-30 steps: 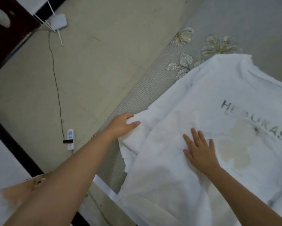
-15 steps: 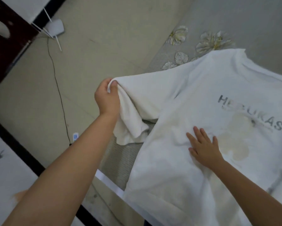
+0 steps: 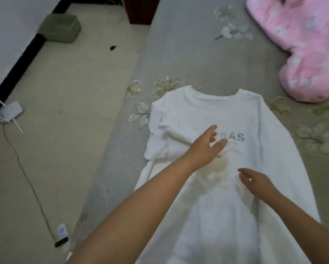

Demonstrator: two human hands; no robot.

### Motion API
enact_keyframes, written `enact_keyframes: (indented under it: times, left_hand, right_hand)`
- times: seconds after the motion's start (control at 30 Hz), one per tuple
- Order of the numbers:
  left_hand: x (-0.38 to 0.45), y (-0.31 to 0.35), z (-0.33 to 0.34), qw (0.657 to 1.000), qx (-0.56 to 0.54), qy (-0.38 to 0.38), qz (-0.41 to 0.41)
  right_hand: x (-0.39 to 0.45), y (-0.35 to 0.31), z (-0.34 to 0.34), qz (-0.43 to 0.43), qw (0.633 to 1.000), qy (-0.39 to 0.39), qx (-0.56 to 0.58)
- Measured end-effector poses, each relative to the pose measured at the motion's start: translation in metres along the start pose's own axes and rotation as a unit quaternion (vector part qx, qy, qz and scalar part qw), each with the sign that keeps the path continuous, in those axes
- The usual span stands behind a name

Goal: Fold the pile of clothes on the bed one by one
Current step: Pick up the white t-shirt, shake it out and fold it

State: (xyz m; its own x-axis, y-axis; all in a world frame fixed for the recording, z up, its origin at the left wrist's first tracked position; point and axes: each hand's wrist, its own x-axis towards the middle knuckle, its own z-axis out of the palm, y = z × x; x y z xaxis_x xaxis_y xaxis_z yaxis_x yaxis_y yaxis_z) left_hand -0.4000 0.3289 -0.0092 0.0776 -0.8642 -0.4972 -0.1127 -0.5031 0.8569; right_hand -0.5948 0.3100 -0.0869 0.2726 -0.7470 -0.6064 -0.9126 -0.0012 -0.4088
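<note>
A white long-sleeved sweatshirt point(image 3: 213, 111) with grey lettering lies face up on the grey flowered bed point(image 3: 188, 54). Its left sleeve point(image 3: 165, 138) is folded across the chest and covers part of the letters; the right sleeve point(image 3: 285, 159) lies straight down the side. My left hand point(image 3: 207, 147) hovers over the folded sleeve and the lettering with fingers straight, holding nothing. My right hand point(image 3: 255, 181) is over the lower chest near a pale stain point(image 3: 217, 172), fingers relaxed and empty.
A pink flowered cushion point(image 3: 308, 50) lies at the bed's far right. Left of the bed is beige floor with a green box point(image 3: 60, 27), a white device point(image 3: 10, 111), a cable point(image 3: 26, 168) and a plug point(image 3: 61, 233).
My left hand carried the left sleeve across the chest and let it go. My right hand lifted off the shirt. The view swung right and up the bed.
</note>
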Motion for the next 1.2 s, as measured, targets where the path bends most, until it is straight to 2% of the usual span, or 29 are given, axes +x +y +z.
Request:
enact_keyframes:
  times: [0.03, 0.1, 0.2, 0.3, 0.4, 0.47, 0.57, 0.63, 0.73, 0.8, 0.9, 0.93, 1.0, 1.07, 1.1, 1.13, 1.17, 1.2]
  left_hand:
    - [-0.002, -0.015, 0.017, 0.999, 0.036, -0.03, -0.007]
    - [-0.006, -0.045, 0.03, 0.997, 0.073, -0.008, -0.003]
    - [-0.01, -0.089, 0.012, 0.98, 0.161, 0.12, 0.007]
    - [-0.009, -0.132, -0.022, 0.925, 0.32, 0.205, 0.0]
    - [-0.003, -0.156, -0.05, 0.877, 0.432, 0.206, -0.032]
    - [0.003, -0.163, -0.063, 0.856, 0.478, 0.194, -0.04]
    - [0.013, -0.167, -0.077, 0.836, 0.514, 0.193, 0.011]
    - [0.019, -0.165, -0.086, 0.825, 0.525, 0.197, 0.073]
    - [0.024, -0.161, -0.103, 0.814, 0.549, 0.143, 0.121]
    - [0.025, -0.164, -0.114, 0.786, 0.6, 0.081, 0.125]
    - [0.023, -0.173, -0.126, 0.764, 0.644, 0.002, 0.032]
    - [0.023, -0.174, -0.128, 0.757, 0.653, -0.019, 0.006]
    - [0.025, -0.171, -0.128, 0.749, 0.661, -0.043, -0.005]
    - [0.031, -0.165, -0.125, 0.721, 0.69, -0.066, 0.001]
    - [0.036, -0.162, -0.123, 0.699, 0.71, -0.085, 0.0]
    - [0.04, -0.157, -0.122, 0.678, 0.727, -0.108, -0.004]
    - [0.043, -0.152, -0.12, 0.659, 0.74, -0.138, -0.011]
    - [0.045, -0.147, -0.119, 0.644, 0.745, -0.172, -0.023]
  right_hand:
    - [-0.006, 0.017, 0.0, 0.026, 1.0, 0.001, 0.01]
    - [-0.017, 0.044, 0.005, 0.053, 0.998, -0.009, 0.015]
    - [-0.022, 0.059, 0.019, 0.039, 0.999, 0.01, 0.016]
    - [-0.015, 0.042, 0.032, -0.006, 0.996, 0.078, 0.033]
    - [0.008, 0.007, 0.043, -0.066, 0.987, 0.14, 0.039]
    - [0.033, -0.017, 0.049, -0.072, 0.985, 0.157, 0.012]
    - [0.074, -0.047, 0.05, 0.024, 0.989, 0.143, -0.004]
    - [0.094, -0.056, 0.047, 0.072, 0.986, 0.139, 0.056]
    - [0.102, -0.055, 0.035, 0.036, 0.964, 0.184, 0.191]
    - [0.089, -0.041, 0.024, -0.029, 0.955, 0.18, 0.235]
    - [0.052, 0.0, -0.001, -0.177, 0.969, 0.091, 0.144]
    - [0.04, 0.014, -0.007, -0.227, 0.968, 0.064, 0.08]
    - [0.024, 0.042, -0.013, -0.272, 0.949, 0.037, -0.157]
    - [0.017, 0.063, -0.014, -0.177, 0.908, -0.077, -0.371]
    - [0.015, 0.076, -0.014, -0.113, 0.904, -0.129, -0.391]
    - [0.014, 0.082, -0.016, -0.052, 0.918, -0.154, -0.362]
    - [0.014, 0.087, -0.015, -0.026, 0.945, -0.137, -0.296]
    - [0.014, 0.085, -0.014, 0.0, 0.975, -0.084, -0.208]
